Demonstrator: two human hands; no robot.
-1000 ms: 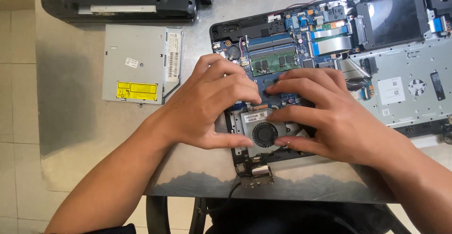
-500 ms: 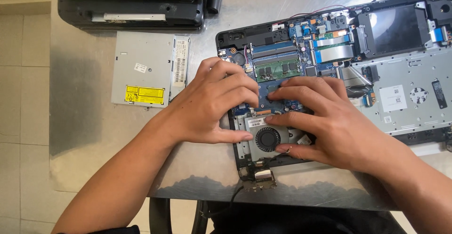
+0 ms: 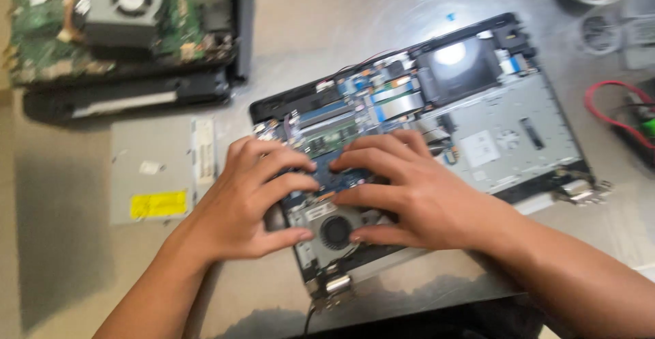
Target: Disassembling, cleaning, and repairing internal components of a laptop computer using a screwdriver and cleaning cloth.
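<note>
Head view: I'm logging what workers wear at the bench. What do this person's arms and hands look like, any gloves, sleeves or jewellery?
Both are bare. The left hand and right hand wear no gloves, and no rings show on the visible fingers. Both forearms are uncovered as far as the picture's edge: no sleeves, no watch or wristband in view. The picture is somewhat blurred, so fine marks cannot be told.

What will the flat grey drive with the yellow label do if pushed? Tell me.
The grey drive lies flat on the smooth metal table, so it would probably slide, not tip or roll. Its boxy metal casing looks stiff. It sits just beside the left hand, untouched.
</note>
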